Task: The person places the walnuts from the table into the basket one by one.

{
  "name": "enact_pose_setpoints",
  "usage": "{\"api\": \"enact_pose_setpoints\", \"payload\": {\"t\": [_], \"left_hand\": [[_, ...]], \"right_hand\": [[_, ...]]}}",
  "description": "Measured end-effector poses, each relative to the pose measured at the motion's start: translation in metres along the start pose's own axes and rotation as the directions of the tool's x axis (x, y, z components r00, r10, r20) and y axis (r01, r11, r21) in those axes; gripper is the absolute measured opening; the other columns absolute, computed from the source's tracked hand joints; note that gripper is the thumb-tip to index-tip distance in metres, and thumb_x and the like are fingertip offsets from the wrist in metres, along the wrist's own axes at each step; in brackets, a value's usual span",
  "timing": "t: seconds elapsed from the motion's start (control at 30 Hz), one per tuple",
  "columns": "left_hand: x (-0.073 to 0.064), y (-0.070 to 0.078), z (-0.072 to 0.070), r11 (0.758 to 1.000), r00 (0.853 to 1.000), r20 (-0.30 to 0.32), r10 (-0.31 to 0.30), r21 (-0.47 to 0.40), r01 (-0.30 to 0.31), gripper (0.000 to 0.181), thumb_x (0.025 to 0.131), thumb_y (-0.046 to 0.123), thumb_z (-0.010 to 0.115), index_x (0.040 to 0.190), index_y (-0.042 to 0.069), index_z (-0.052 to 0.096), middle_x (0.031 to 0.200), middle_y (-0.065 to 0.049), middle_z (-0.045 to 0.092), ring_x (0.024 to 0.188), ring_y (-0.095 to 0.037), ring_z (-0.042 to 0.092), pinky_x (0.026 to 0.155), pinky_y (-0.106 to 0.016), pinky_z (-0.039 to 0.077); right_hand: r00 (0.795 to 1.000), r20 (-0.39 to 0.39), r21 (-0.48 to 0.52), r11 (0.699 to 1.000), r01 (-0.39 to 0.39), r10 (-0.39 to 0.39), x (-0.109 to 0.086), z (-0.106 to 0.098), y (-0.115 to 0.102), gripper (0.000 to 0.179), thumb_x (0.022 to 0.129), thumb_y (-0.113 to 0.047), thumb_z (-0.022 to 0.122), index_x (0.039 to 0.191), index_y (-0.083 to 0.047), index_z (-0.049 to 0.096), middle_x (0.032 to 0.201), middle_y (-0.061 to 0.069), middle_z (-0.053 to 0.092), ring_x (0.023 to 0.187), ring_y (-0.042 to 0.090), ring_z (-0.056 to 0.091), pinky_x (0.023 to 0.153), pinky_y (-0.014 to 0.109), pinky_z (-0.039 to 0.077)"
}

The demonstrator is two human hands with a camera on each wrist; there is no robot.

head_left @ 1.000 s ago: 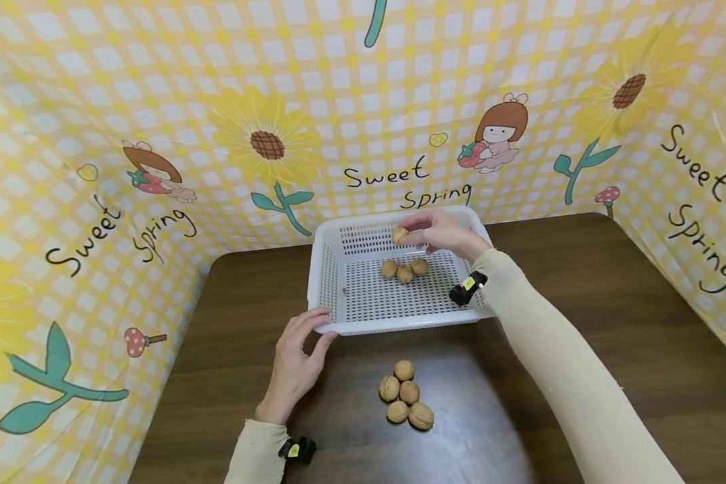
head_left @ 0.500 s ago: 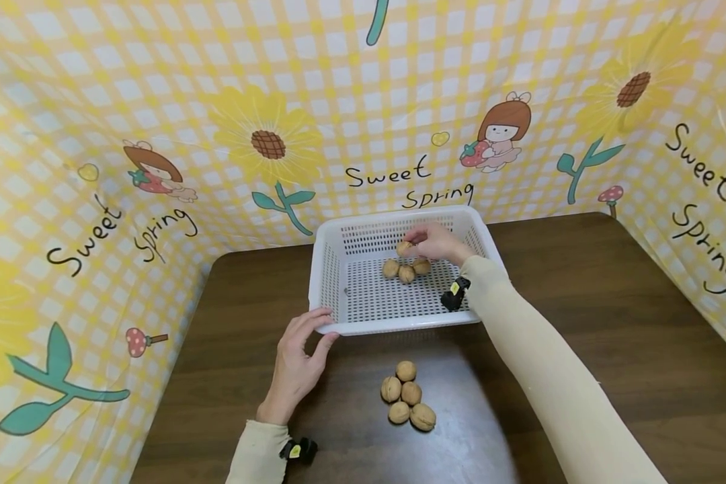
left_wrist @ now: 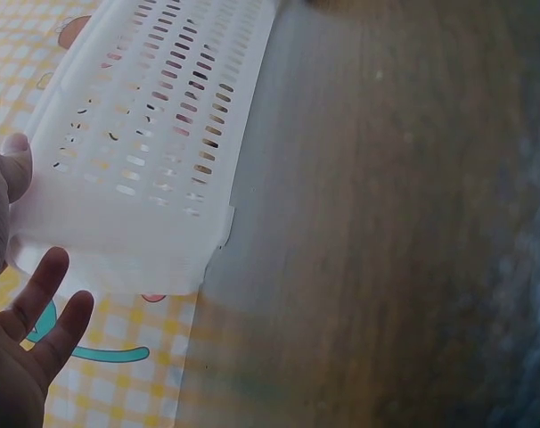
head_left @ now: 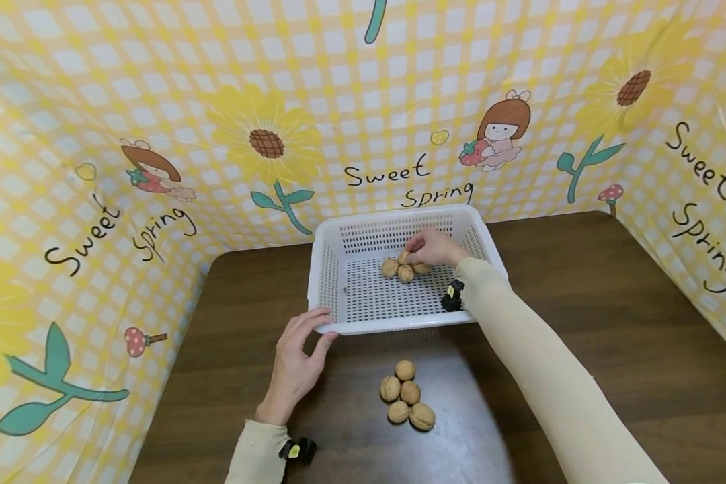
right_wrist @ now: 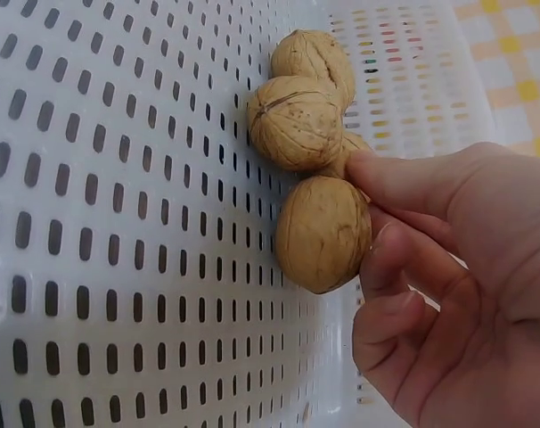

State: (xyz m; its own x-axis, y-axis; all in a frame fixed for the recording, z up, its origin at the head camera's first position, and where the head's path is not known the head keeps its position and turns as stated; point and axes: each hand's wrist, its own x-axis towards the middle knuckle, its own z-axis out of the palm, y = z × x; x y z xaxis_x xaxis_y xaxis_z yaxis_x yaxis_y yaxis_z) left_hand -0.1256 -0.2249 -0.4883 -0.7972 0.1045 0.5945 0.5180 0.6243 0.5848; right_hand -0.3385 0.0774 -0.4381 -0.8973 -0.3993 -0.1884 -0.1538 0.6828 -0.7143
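Right of centre, my right hand [head_left: 433, 247] pinches a walnut [head_left: 403, 257] just above three others [head_left: 406, 273]; my left hand [head_left: 298, 363] grips the basket [head_left: 411, 324], lower left.

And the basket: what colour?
White basket, with rows of small slots; clearest in the head view.

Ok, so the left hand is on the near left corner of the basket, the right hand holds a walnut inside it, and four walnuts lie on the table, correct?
Not quite: the head view shows five walnuts on the table, not four. The rest stands: left hand on the near left corner of the basket, right hand holding a walnut inside it.
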Motion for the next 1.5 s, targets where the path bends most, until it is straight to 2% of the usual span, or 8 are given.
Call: {"api": "enact_pose_setpoints", "payload": {"t": [0.3,0.57,0.73,0.83,1.0,1.23,1.37,1.5], "left_hand": [[0.001,0.000,0.001,1.000,1.000,-0.008,0.006,0.006,-0.006,0.022,0.093,0.009,0.082,0.113,0.006,0.076,0.134,0.000,0.073,0.123,-0.026,0.064,0.110,-0.017,0.040],[0.001,0.000,0.000,1.000,1.000,-0.001,-0.016,0.006,0.016,0.023,0.092,0.010,0.083,0.114,0.007,0.077,0.134,-0.001,0.073,0.122,-0.025,0.064,0.109,-0.017,0.041],[0.000,0.000,-0.001,1.000,1.000,0.001,-0.017,0.006,0.017,0.022,0.092,0.010,0.083,0.114,0.006,0.077,0.134,-0.001,0.073,0.123,-0.025,0.064,0.109,-0.018,0.041],[0.000,0.000,-0.001,1.000,1.000,0.000,-0.020,0.005,0.020,0.022,0.092,0.010,0.083,0.113,0.006,0.077,0.134,-0.001,0.073,0.123,-0.025,0.064,0.109,-0.018,0.041],[-0.001,-0.001,-0.001,1.000,1.000,-0.002,-0.019,0.007,0.019,0.023,0.092,0.010,0.083,0.114,0.006,0.077,0.134,0.000,0.073,0.123,-0.025,0.064,0.109,-0.018,0.041],[-0.001,-0.001,-0.001,1.000,1.000,-0.007,-0.009,0.008,0.009,0.023,0.092,0.009,0.083,0.113,0.006,0.077,0.133,-0.001,0.073,0.123,-0.026,0.064,0.109,-0.018,0.041],[-0.001,-0.001,0.000,1.000,1.000,-0.015,0.002,0.007,-0.002,0.023,0.091,0.008,0.084,0.113,0.006,0.077,0.133,-0.001,0.074,0.122,-0.026,0.064,0.108,-0.019,0.042],[0.000,-0.001,0.001,1.000,1.000,-0.018,0.006,0.008,-0.006,0.024,0.091,0.008,0.084,0.114,0.006,0.077,0.133,-0.001,0.074,0.122,-0.026,0.064,0.109,-0.018,0.041]], "right_hand": [[1.000,0.004,0.007,1.000,0.000,0.000,-0.001,-0.002,0.000,0.032,0.101,-0.019,0.073,0.128,-0.002,0.073,0.130,0.018,0.074,0.122,0.033,0.067,0.103,0.045,0.054],[0.999,0.002,0.170,0.984,0.045,-0.046,-0.008,-0.019,-0.020,0.038,0.104,-0.023,0.069,0.138,-0.006,0.067,0.136,0.014,0.071,0.114,0.032,0.067,0.093,0.044,0.057],[0.993,-0.012,0.168,0.979,0.114,-0.114,-0.027,-0.037,-0.044,0.035,0.105,-0.027,0.069,0.135,-0.010,0.070,0.133,0.010,0.074,0.105,0.022,0.069,0.081,0.031,0.055],[0.987,-0.018,0.153,0.975,0.160,-0.160,-0.047,-0.043,-0.058,0.036,0.105,-0.030,0.069,0.136,-0.012,0.070,0.134,0.007,0.074,0.107,0.021,0.069,0.083,0.033,0.056],[0.955,-0.030,0.124,0.947,0.296,-0.294,-0.086,-0.035,-0.071,0.030,0.103,-0.027,0.071,0.130,-0.013,0.074,0.129,0.005,0.076,0.099,0.022,0.070,0.084,0.035,0.056],[0.866,-0.077,0.077,0.863,0.499,-0.494,-0.139,0.005,-0.058,0.020,0.098,-0.018,0.078,0.118,-0.016,0.080,0.112,0.000,0.081,0.068,0.009,0.058,0.059,0.026,0.048],[0.827,-0.061,0.166,0.811,0.561,-0.559,-0.166,0.031,-0.042,0.018,0.096,-0.015,0.079,0.114,-0.017,0.079,0.107,0.002,0.081,0.061,0.003,0.055,0.055,0.025,0.047],[0.825,0.002,0.308,0.785,0.537,-0.565,-0.182,0.056,-0.024,0.018,0.095,-0.013,0.081,0.113,-0.016,0.079,0.101,0.006,0.080,0.057,0.000,0.050,0.051,0.024,0.044]]}}
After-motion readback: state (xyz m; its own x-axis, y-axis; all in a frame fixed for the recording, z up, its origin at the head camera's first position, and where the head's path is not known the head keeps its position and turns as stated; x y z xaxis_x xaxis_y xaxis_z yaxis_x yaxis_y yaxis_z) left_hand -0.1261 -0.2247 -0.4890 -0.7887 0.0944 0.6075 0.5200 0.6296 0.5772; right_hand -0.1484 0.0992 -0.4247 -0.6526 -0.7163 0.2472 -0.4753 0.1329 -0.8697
